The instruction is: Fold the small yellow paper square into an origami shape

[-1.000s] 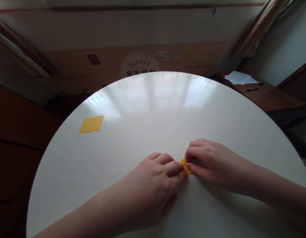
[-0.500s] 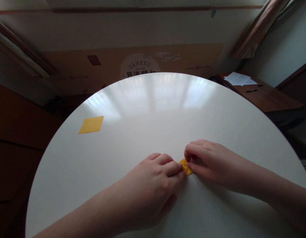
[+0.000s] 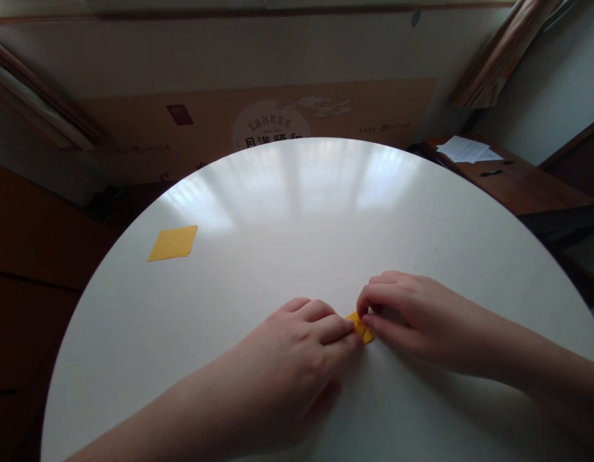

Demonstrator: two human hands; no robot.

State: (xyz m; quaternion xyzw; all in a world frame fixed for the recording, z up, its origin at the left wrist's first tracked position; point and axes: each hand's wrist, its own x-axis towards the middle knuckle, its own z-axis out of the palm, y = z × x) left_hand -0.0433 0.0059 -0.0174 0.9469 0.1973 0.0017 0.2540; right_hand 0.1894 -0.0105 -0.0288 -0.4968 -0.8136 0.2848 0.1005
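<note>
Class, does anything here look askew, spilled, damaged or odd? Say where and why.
No spill shows. The white paper sheets on the brown wooden desk, far right, look askew, overlapping at different angles; the folded yellow paper touching the left hand looks ordinary.

Round white tabletop (image 3: 278,256) reflects bright light. Pale wall (image 3: 297,51) beyond, curtain (image 3: 40,99) at either side. Wooden desk (image 3: 532,186) stands right.

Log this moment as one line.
left hand: on folded yellow paper | right hand: thumb and finger together at its edge | yellow paper stack: apart, on white round table
</note>
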